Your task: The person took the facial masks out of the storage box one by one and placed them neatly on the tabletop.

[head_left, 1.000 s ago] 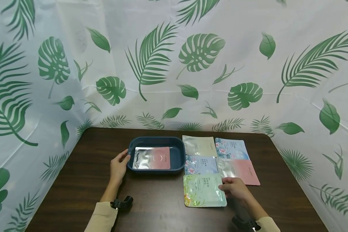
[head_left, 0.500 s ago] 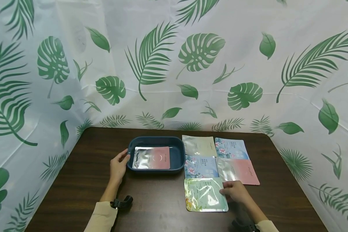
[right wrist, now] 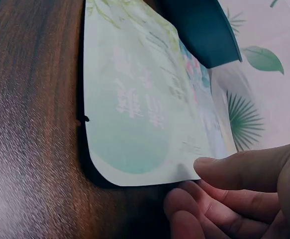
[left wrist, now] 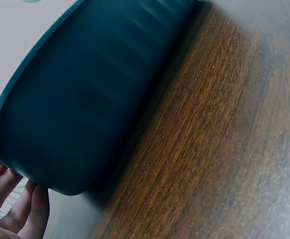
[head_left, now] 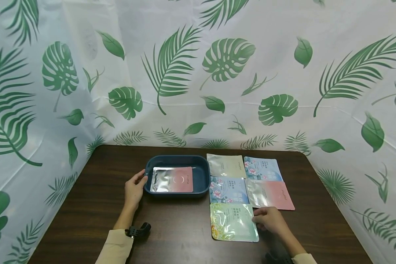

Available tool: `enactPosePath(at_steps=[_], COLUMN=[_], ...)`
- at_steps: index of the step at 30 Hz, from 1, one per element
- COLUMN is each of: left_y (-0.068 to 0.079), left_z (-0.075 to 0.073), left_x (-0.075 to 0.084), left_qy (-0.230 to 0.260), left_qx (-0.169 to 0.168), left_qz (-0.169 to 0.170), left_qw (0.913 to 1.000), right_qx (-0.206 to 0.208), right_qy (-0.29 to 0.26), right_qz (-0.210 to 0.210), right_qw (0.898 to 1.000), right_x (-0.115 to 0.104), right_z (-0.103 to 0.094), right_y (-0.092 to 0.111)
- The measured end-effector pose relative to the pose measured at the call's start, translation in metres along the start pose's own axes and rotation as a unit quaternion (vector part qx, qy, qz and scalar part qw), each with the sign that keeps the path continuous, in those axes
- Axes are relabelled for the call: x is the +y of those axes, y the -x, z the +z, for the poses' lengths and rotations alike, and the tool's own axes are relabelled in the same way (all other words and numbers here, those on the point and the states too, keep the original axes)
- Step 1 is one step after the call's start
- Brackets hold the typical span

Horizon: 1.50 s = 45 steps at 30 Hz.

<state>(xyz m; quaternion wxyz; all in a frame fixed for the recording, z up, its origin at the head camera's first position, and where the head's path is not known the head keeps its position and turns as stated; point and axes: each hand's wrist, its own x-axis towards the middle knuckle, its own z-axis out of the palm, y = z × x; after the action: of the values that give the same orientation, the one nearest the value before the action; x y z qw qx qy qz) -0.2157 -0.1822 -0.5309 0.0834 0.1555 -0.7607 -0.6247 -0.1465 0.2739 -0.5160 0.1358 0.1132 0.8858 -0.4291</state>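
My left hand (head_left: pixel 134 189) holds the left end of a dark blue plastic basin (head_left: pixel 202 176); in the left wrist view its fingers (left wrist: pixel 35 211) are against the basin's end under the rim. A pink and silver face mask packet (head_left: pixel 173 179) lies in the basin. My right hand (head_left: pixel 270 219) pinches the right edge of a green face mask packet (head_left: pixel 234 222), thumb (right wrist: pixel 234 172) on top and fingers below. This packet lies just in front of a blue flowered packet (head_left: pixel 229 190). In the right wrist view, its near corner is slightly off the table.
Right of the basin lie a cream packet (head_left: pixel 226 165), another blue flowered packet (head_left: pixel 263 168) and a pink and silver packet (head_left: pixel 270 194), edge to edge. The brown wooden table (head_left: pixel 175 227) ends at a leaf-printed cloth (head_left: pixel 184 73) behind.
My right hand has drawn the green packet a little toward me, uncovering more of the blue flowered packet behind it. The left hand and basin have stayed in place.
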Motion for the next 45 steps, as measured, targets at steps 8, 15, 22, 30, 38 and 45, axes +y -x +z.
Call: enactPosePath(at_steps=[8, 15, 22, 30, 38, 45], left_y=[-0.001, -0.001, 0.0, 0.002, 0.002, 0.0], left_z=[0.0, 0.001, 0.0, 0.0, 0.001, 0.0], left_x=[-0.001, 0.001, 0.0, -0.001, 0.0, 0.0], left_qy=[-0.008, -0.008, -0.012, -0.013, -0.012, -0.005], left_qx=[-0.006, 0.0, -0.001, -0.003, -0.001, -0.002], left_qz=[-0.003, -0.001, -0.003, -0.005, -0.005, -0.006], left_qw=[0.9999, 1.0, 0.9999, 0.9999, 0.9999, 1.0], right_qx=[0.007, 0.002, -0.003, -0.023, -0.025, -0.04], right_qy=[0.003, -0.016, -0.045, -0.071, -0.055, -0.081], right_qz=[-0.01, -0.022, -0.022, -0.048, -0.068, -0.081], right_qw=[1.0, 1.0, 0.999, 0.996, 0.996, 0.993], right_x=[-0.004, -0.009, -0.02, -0.039, -0.056, -0.078], right_z=[-0.006, -0.011, -0.016, -0.023, -0.025, -0.025], right_y=[0.001, -0.004, -0.009, -0.015, -0.024, -0.029])
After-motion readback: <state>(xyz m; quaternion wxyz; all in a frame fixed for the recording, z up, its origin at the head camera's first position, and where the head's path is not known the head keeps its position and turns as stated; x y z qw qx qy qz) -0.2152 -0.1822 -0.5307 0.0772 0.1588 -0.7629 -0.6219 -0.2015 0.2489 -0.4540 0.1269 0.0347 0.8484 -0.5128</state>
